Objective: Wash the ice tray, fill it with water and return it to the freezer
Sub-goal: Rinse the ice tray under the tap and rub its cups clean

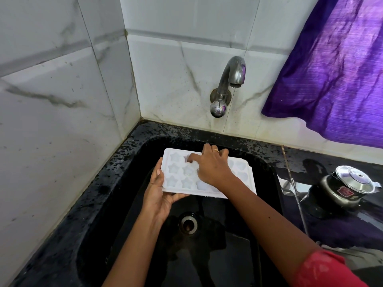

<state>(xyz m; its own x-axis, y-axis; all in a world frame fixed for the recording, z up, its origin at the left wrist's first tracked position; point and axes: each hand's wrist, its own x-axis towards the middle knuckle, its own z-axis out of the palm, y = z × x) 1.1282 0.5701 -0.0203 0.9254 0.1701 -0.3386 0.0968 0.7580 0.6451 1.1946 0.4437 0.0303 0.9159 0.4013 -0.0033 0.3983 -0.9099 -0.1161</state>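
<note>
A white ice tray (176, 179) with star- and heart-shaped cups is held level over the black sink (267, 183). My left hand (159, 193) grips its near left edge, thumb on the rim and fingers underneath. My right hand (211, 166) lies on top of the tray's middle, fingers spread and bent, fingertips touching the cups near the far rim. It covers the tray's central cups. The metal tap (232, 77) sticks out of the wall above the sink; no water runs from it.
The sink drain (188, 223) lies below the tray. A steel lidded pot (344, 189) stands on the black counter at right. A purple cloth (331, 69) hangs at upper right. White tiled walls (62, 100) close in the left and back.
</note>
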